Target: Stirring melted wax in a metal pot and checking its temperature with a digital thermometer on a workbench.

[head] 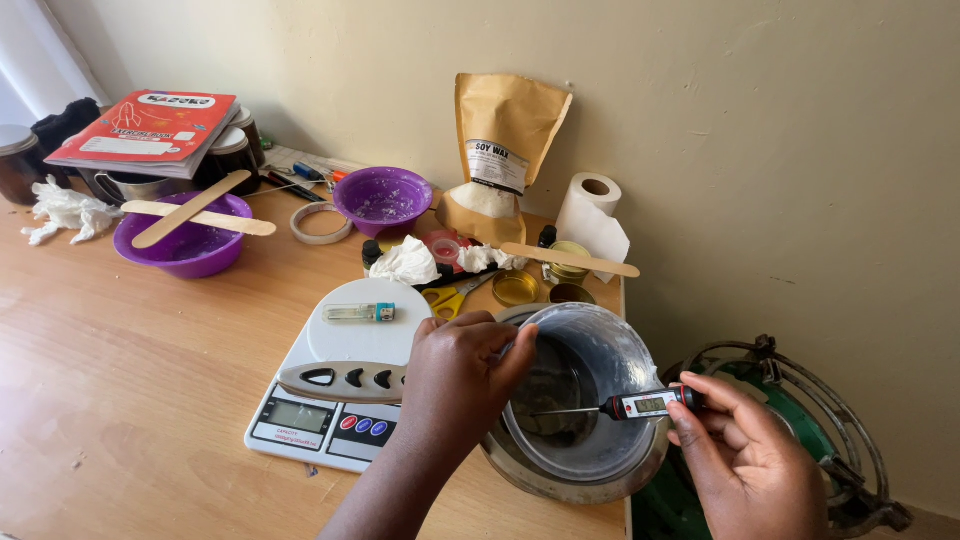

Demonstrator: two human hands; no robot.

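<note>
Thermometer (640, 404) probe tip vanishes in dark metal pitcher (600, 370), right hand (745, 450) pinching.

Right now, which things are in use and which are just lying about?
In use: left hand gripping the pot rim; right hand holding the thermometer, probe in the pot.

Lying about: scale with lighter, purple bowls, wax bag, paper roll, scissors, tins.

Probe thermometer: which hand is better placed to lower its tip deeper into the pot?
Right. The right hand already holds the probe thermometer over the metal pot; the left hand is gripping the pot's rim, likely steadying it.
</note>
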